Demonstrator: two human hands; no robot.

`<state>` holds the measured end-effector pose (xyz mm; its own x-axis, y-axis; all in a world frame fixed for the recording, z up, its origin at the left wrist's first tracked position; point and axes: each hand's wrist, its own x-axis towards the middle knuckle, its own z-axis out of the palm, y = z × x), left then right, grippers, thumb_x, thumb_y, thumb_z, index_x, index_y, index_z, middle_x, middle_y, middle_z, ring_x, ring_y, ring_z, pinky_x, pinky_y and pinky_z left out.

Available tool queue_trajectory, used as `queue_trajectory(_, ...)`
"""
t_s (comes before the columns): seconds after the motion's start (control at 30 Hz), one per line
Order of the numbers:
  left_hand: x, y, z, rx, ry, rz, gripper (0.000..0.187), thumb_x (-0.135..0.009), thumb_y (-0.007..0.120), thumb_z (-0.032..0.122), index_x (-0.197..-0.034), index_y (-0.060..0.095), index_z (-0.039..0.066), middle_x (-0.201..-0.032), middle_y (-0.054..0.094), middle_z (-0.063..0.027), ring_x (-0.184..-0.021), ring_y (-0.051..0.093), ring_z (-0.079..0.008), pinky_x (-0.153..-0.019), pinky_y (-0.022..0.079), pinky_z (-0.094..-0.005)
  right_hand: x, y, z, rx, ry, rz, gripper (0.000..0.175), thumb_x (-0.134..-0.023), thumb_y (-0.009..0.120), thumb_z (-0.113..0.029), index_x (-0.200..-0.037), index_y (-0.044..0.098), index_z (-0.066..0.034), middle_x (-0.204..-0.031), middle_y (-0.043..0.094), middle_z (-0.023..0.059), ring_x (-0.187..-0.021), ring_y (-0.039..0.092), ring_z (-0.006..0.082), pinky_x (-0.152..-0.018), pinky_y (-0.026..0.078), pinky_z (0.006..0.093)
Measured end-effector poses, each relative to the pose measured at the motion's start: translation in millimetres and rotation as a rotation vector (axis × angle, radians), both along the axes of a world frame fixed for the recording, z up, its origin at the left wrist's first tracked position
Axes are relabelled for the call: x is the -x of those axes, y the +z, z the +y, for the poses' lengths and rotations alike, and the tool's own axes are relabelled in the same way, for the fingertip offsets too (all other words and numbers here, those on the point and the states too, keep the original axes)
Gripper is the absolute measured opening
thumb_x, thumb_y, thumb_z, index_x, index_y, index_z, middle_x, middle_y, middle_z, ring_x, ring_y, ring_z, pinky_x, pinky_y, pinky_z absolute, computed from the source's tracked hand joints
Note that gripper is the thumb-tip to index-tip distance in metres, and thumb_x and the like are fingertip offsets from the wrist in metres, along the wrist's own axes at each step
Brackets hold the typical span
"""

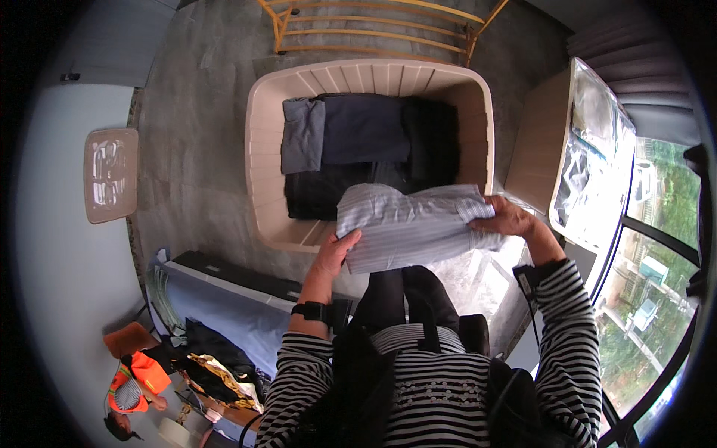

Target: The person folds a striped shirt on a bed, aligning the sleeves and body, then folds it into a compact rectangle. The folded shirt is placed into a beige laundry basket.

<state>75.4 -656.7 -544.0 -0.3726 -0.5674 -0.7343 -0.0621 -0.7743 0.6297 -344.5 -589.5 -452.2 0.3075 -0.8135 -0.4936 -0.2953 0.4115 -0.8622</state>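
A folded grey-and-white striped cloth (414, 229) is stretched between my hands over the near edge of a large beige plastic bin (257, 185). My left hand (338, 253) grips its left end, thumb on top. At its right end my right hand (504, 217) pinches the fabric. Inside the bin lie a folded grey garment (302, 134) on the left, a folded dark blue one (364, 127) in the middle and black ones (434, 140) at the right and nearer me. The held cloth hides part of the bin's near right side.
A wooden rack (381, 39) stands beyond the bin. Right of it is another beige bin (540, 140) holding plastic-wrapped items, beside a window. A beige lid (112, 176) leans at the left wall. A cloth-covered surface (224, 297) and a person in an orange vest (134, 386) are lower left.
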Motion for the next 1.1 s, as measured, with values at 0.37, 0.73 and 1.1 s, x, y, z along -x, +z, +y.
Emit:
queue_trajectory(0.37, 26, -101, -167, 0.455, -0.037, -0.453, 0.054, -0.088, 0.076, 0.04, -0.116, 0.068, -0.006, -0.105, 0.072, -0.0099, -0.094, 0.062, -0.0144, -0.087, 0.049, -0.0344, 35, -150, -246, 0.128, 0.199, 0.375, 0.044, -0.088, 0.078, -0.028, -0.125, 0.066, -0.0074, -0.113, 0.073, 0.0116, -0.106, 0.067, 0.0237, -0.099, 0.054, 0.0388)
queue_trajectory(0.73, 98, -235, -133, 1.499, -0.473, -0.844, 0.037, -0.084, 0.074, 0.02, -0.12, 0.07, 0.014, -0.125, 0.068, -0.009, -0.12, 0.062, -0.0299, -0.109, 0.039, -0.0508, 91, -342, -277, 0.998, 0.741, 0.974, 0.036, -0.085, 0.072, -0.019, -0.12, 0.067, -0.0125, -0.126, 0.068, 0.0033, -0.125, 0.059, 0.021, -0.114, 0.04, 0.0442)
queue_trajectory(1.1, 191, -351, 15, 1.399, -1.082, -0.751, 0.049, -0.085, 0.07, 0.04, -0.132, 0.062, 0.03, -0.151, 0.047, 0.0007, -0.142, 0.037, -0.0218, -0.117, 0.026, -0.054, 91, -454, -211, 0.078, 1.076, 1.302, 0.021, -0.087, 0.065, -0.009, -0.105, 0.073, -0.0138, -0.114, 0.071, 0.0062, -0.118, 0.062, 0.0228, -0.11, 0.04, 0.0483)
